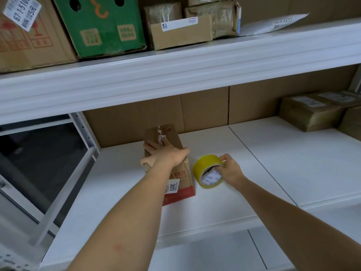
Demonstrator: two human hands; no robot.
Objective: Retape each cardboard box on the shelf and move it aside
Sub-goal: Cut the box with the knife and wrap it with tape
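Note:
A small brown cardboard box (176, 137) with a red base and a white 3011 label stands on the white shelf board (224, 145), torn white tape along its top seam. My left hand (164, 155) lies over the box top, fingers spread on the lid and thumb hooked down its left side. Just right of the box, a yellow tape roll (205, 167) stands on edge on the shelf. My right hand (229, 170) grips the roll's right side, fingers inside the core and thumb on the outer rim.
Taped brown parcels (312, 112) sit at the back right of the same shelf. The shelf above carries a green carton (101, 26), a large brown carton (29, 34) and small boxes (181, 34). A metal upright (86, 132) bounds the left; cardboard lines the back.

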